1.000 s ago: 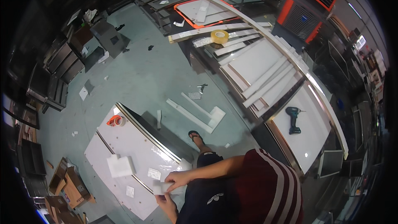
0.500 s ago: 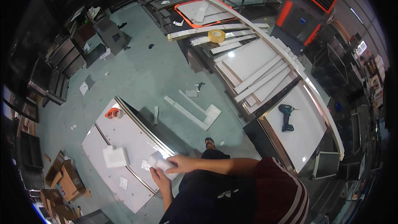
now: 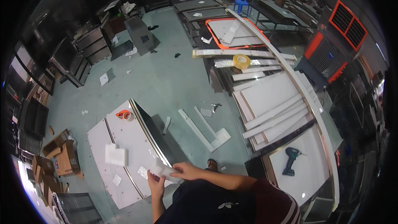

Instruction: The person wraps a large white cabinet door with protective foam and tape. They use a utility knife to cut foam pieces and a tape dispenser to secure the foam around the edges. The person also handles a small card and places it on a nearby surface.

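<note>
A white foam block [image 3: 162, 168] is gripped between my two hands at the near right edge of a white panelled cabinet [image 3: 141, 143]. From below, my left hand [image 3: 156, 182] has its fingers closed on the block's near side. On the block's right end sits my right hand [image 3: 185, 171], its fingers bent around it. Another white foam piece [image 3: 117, 156], with a notched corner, lies on the cabinet top to the left. Farther back on the same surface rests an orange tape dispenser [image 3: 124, 115] with a roll in it.
To the right, a teal cordless drill [image 3: 291, 160] lies on a white panel. Beyond it are stacked white strips [image 3: 278, 116] and a yellow tape roll [image 3: 241, 62]. Long foam pieces [image 3: 198, 130] lie on the floor ahead. Opened cardboard boxes [image 3: 66, 157] stand at the left.
The view has shifted, so the scene sits lower and farther right. Both hands still hold the foam block, which is now turned somewhat, and my left fingers have changed position on it.
</note>
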### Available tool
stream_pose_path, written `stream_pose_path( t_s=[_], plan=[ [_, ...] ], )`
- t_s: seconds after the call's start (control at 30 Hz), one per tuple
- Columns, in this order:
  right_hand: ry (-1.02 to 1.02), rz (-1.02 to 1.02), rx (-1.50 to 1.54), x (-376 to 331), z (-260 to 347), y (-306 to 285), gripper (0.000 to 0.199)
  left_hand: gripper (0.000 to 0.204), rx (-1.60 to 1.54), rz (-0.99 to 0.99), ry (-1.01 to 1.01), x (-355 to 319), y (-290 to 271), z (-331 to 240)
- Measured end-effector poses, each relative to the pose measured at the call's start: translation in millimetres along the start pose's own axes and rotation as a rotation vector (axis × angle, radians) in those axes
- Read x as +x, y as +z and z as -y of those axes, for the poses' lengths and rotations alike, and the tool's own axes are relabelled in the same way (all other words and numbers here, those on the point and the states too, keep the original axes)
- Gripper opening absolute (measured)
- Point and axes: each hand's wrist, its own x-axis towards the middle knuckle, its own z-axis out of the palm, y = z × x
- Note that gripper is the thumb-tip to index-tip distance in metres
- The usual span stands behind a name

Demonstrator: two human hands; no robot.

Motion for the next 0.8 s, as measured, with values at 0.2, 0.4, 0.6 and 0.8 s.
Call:
stream_pose_path(
  t_s=[0.2,0.4,0.6,0.8],
  plan=[
    [-0.023,0.035,0.150,-23,-34,-43,0.045,0.053,0.083,0.092,-0.055,10,54,1],
    [0.049,0.118,0.195,-37,-50,-84,0.036,0.055,0.013,0.157,-0.134,23,92,7],
    [0.059,0.010,0.227,-35,-39,-124,0.035,0.061,-0.059,0.140,-0.109,48,137,11],
    [0.068,-0.111,0.124,-40,-16,-163,0.035,0.060,-0.041,0.159,-0.051,81,169,17]
  ],
)
